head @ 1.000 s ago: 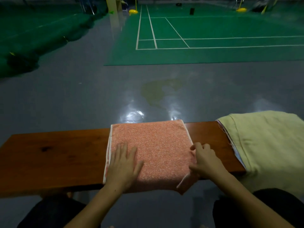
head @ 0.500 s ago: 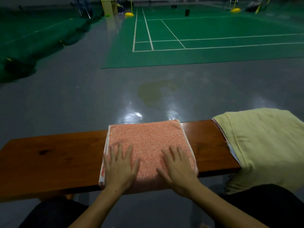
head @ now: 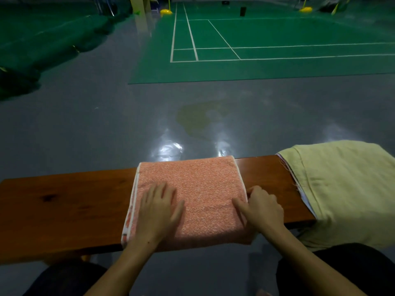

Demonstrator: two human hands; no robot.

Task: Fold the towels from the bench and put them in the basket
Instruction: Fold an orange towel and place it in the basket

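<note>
Nearest us, our left hand [head: 157, 212] lies flat and open on the folded orange terry towel [head: 192, 195]. Our right hand [head: 261, 209] has slid from the towel's top to its right edge, fingers curled at the hem, ready to fold again or lift. The towel rests on the brown wooden counter [head: 64, 201]; a yellow-green cloth [head: 346, 189] waits beyond. No basket shows.

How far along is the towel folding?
Done: the orange towel lies folded into a neat rectangle on the bench. In hand: the left hand lies flat on it, and the right hand is at its right edge, thumb on top. Left: the yellow towel is draped unfolded over the bench end. No basket is in view, so nothing shows as put away.
</note>
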